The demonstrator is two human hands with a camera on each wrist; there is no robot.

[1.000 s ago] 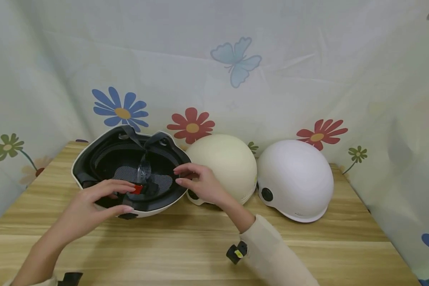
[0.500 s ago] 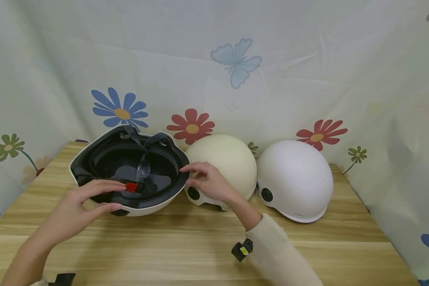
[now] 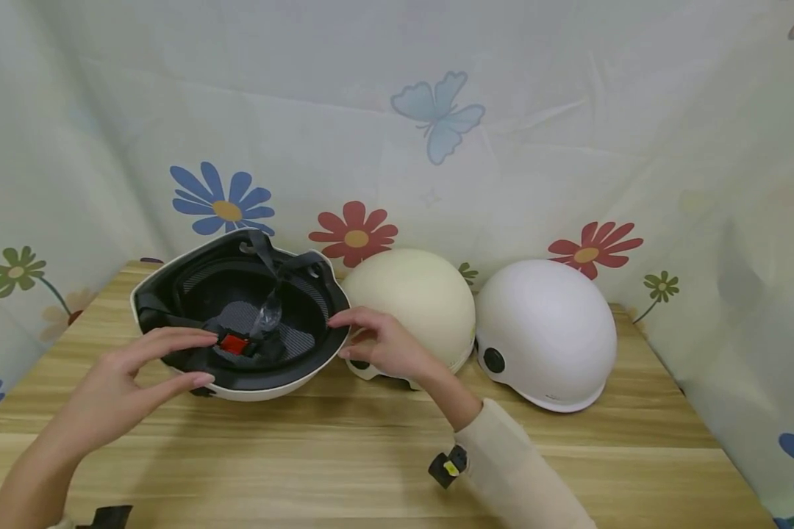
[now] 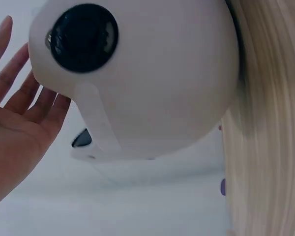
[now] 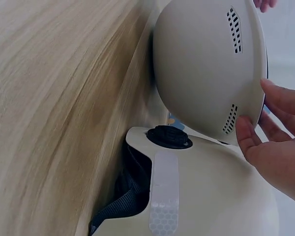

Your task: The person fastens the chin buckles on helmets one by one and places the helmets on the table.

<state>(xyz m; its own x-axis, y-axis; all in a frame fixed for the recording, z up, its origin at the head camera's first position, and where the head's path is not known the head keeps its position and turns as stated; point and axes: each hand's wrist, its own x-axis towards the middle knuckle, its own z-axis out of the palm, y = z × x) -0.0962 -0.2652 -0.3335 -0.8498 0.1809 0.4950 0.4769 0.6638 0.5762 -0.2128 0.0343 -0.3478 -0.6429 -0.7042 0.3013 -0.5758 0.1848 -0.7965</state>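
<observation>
An upturned white helmet with a black lining sits at the left of the table, its open side facing up. Inside it lie dark straps and a red buckle. My left hand has its fingers straight over the near-left rim, fingertips by the buckle and thumb held apart outside. The left wrist view shows those fingers extended behind the rim, beside a round black disc. My right hand pinches the right rim; in the right wrist view the thumb lies on the outer shell, other fingers over the edge.
A cream helmet stands dome up right beside the upturned one, and a white helmet stands to its right. All rest on a wooden table. Behind hangs a flower-printed cloth.
The upturned helmet has turned a little, its straps shifting right and the red buckle left. My left hand has drawn left, while my right has shifted slightly along the right rim.
</observation>
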